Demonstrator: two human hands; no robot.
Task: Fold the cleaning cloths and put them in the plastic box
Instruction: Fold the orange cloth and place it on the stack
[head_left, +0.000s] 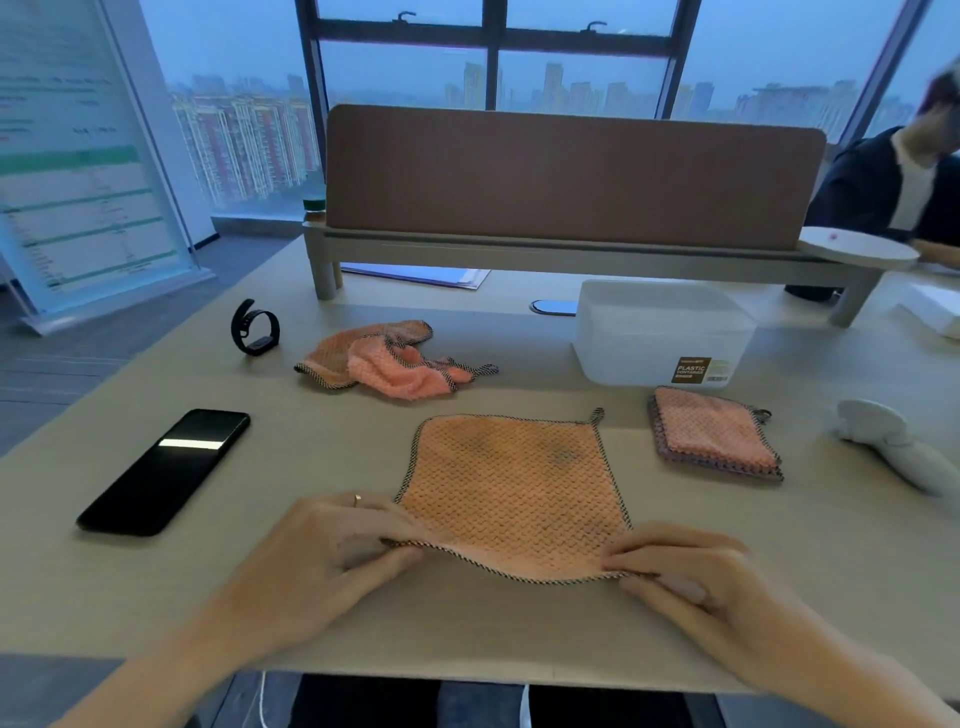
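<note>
An orange cleaning cloth (511, 488) with a dark stitched border lies spread flat on the table in front of me. My left hand (332, 551) pinches its near left corner, and my right hand (685, 577) pinches its near right corner; the near edge is lifted slightly. A crumpled pink-orange cloth (389, 358) lies further back on the left. A folded stack of cloths (714, 434) sits to the right, just in front of the translucent plastic box (660, 332), whose inside I cannot make out.
A black phone (163, 470) lies at the left, with a black wristband (254, 327) behind it. A white object (883, 436) rests at the right edge. A brown divider panel (571, 176) closes the back of the desk. A person sits beyond it at the far right.
</note>
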